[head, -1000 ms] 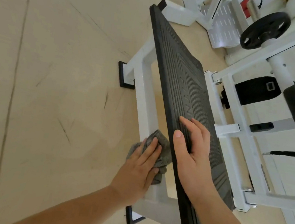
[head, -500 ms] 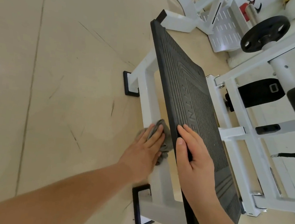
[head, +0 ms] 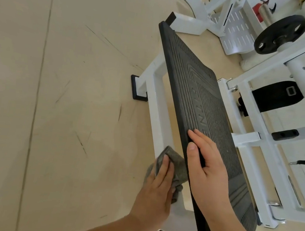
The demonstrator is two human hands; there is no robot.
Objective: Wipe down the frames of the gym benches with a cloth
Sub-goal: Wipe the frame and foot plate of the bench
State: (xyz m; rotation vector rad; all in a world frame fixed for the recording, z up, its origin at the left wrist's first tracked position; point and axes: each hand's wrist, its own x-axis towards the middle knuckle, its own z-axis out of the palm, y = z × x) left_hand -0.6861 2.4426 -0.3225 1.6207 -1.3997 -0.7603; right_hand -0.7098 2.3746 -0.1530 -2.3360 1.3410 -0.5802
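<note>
A white steel bench frame runs from the near bottom toward the far middle, under a black ribbed rubber platform that tilts up on its left edge. My left hand presses a grey cloth flat against the frame's long left bar, fingers straight. My right hand grips the platform's left edge, thumb on the side and fingers on the ribbed top. Part of the cloth is hidden under my left hand.
Black rubber feet cap the frame's floor bars. More white machine frame stands to the right with a black weight plate, black pads and a strap. Another white machine base sits beyond. Beige scuffed floor lies to the left.
My left hand slid the cloth a short way along the frame's left bar, away from me. My right hand kept its grip on the platform edge. The camera shifted.
</note>
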